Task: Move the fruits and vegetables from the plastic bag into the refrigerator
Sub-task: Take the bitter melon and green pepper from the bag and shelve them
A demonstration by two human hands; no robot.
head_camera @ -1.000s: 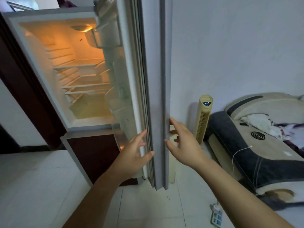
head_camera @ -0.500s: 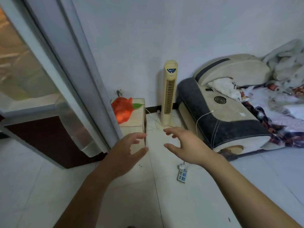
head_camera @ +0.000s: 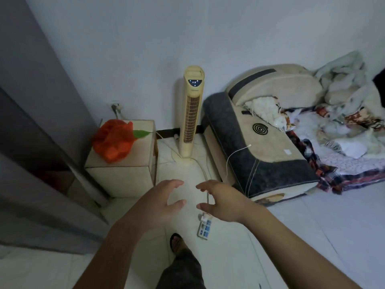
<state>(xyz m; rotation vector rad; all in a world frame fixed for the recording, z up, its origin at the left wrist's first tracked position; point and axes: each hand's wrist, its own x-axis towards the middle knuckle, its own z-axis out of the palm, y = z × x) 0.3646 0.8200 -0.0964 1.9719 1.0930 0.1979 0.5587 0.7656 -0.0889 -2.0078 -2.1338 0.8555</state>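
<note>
I recorded the left hand (head_camera: pixel 158 203) and right hand (head_camera: pixel 220 202) held forward, fingers (head_camera: pixel 176 183) loosely spread, gripping nothing. The orange plastic bag (head_camera: pixel 113 140) sat on the small bench (head_camera: pixel 125 178) beside the refrigerator door (head_camera: pixel 31 122), well apart from both hands. My judgement: approach step; next, reach left and grip the bag.

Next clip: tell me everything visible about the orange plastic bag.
The orange plastic bag is thin, crinkled film, bunched into a lumpy, full-looking mound; its contents cannot be made out. A green leaf pokes out at its right side. It rests on top of a beige cabinet, toward the back left, near the grey refrigerator door. The left hand and right hand are both apart from it, empty.
</note>
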